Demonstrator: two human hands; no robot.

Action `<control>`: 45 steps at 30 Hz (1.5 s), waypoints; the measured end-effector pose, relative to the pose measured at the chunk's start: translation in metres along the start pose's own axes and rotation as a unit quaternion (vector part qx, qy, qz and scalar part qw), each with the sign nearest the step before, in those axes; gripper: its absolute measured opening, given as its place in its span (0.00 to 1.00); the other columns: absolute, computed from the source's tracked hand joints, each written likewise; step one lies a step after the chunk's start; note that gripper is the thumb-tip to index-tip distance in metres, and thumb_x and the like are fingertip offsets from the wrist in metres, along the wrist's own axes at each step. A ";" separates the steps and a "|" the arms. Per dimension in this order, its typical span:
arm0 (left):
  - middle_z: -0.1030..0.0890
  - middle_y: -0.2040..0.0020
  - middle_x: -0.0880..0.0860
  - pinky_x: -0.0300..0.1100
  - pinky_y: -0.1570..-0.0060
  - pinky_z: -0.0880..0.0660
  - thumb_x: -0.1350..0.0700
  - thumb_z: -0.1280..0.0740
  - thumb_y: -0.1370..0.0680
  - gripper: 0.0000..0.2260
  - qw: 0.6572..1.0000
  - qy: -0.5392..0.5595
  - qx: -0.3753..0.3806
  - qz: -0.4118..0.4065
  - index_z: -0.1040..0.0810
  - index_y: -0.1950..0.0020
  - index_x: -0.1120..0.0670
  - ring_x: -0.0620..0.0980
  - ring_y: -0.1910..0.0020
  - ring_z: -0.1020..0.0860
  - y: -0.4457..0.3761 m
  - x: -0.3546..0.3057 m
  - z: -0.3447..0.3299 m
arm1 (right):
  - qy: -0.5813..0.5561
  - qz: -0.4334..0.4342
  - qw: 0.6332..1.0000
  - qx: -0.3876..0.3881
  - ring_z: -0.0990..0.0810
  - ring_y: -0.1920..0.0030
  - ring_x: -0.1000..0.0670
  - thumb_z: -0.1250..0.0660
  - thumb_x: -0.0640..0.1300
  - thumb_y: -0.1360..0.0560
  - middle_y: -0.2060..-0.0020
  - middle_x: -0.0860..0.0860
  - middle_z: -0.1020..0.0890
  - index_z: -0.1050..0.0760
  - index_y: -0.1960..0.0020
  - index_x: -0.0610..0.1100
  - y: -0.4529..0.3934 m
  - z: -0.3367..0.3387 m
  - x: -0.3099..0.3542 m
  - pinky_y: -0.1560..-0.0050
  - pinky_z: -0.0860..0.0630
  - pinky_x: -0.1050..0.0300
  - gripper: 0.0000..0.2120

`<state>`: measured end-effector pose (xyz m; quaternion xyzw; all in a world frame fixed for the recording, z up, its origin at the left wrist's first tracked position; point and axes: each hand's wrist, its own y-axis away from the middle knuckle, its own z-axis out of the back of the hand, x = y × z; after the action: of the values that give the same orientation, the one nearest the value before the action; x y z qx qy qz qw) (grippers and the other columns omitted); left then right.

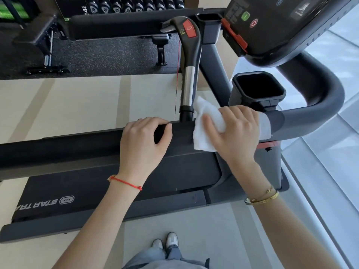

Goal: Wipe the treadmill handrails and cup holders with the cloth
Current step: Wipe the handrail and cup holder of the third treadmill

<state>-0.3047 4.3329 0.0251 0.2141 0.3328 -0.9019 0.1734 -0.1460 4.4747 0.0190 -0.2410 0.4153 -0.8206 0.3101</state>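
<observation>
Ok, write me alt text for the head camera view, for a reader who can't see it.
A person's right hand wraps a white cloth around a treadmill's dark side handrail, while the left hand grips the same rail beside it. An empty cup holder sits just beyond the cloth, below the console, and a red safety cord hangs nearby.

The pale floor (77, 105) carries the treadmill (120, 210), whose dark side rail and belt deck run across it from the left edge toward the right. The person's two shoes (167, 242) stand on the floor just in front of the treadmill's near side rail. Beyond the treadmill, along the far edge, a dark speckled rubber mat (108, 55) lies on the floor, and a black weight bench (116, 26) stands on that mat.
</observation>
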 end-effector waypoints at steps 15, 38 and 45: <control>0.16 0.56 0.49 0.48 0.45 0.27 0.54 0.36 0.20 0.09 1.000 -0.012 0.018 0.000 0.18 0.51 0.55 0.51 0.58 0.20 -0.001 -0.001 0.001 | -0.007 0.005 1.000 0.012 0.22 0.52 0.45 0.37 0.57 0.22 0.62 0.50 0.19 0.20 0.57 0.43 0.007 0.001 -0.006 0.43 0.31 0.54 0.18; 0.17 0.47 0.48 0.45 0.53 0.22 0.52 0.37 0.20 0.11 0.999 0.024 0.033 0.026 0.20 0.42 0.54 0.49 0.47 0.20 -0.071 -0.121 -0.103 | -0.110 -0.149 0.981 0.065 0.32 0.57 0.49 0.42 0.58 0.20 0.64 0.56 0.31 0.38 0.58 0.51 -0.038 0.034 -0.154 0.51 0.38 0.57 0.14; 0.19 0.43 0.49 0.49 0.50 0.22 0.49 0.39 0.19 0.14 0.995 -0.012 0.052 0.082 0.22 0.37 0.53 0.51 0.46 0.21 -0.098 -0.135 -0.127 | -0.064 -0.130 0.965 0.218 0.30 0.53 0.43 0.47 0.61 0.20 0.59 0.51 0.28 0.35 0.51 0.47 -0.098 0.010 -0.190 0.50 0.40 0.50 0.17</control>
<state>-0.2000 4.5114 0.0575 0.2386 0.2647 -0.9032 0.2392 -0.0383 4.6493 0.0800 -0.2716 0.1704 -0.9074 0.2716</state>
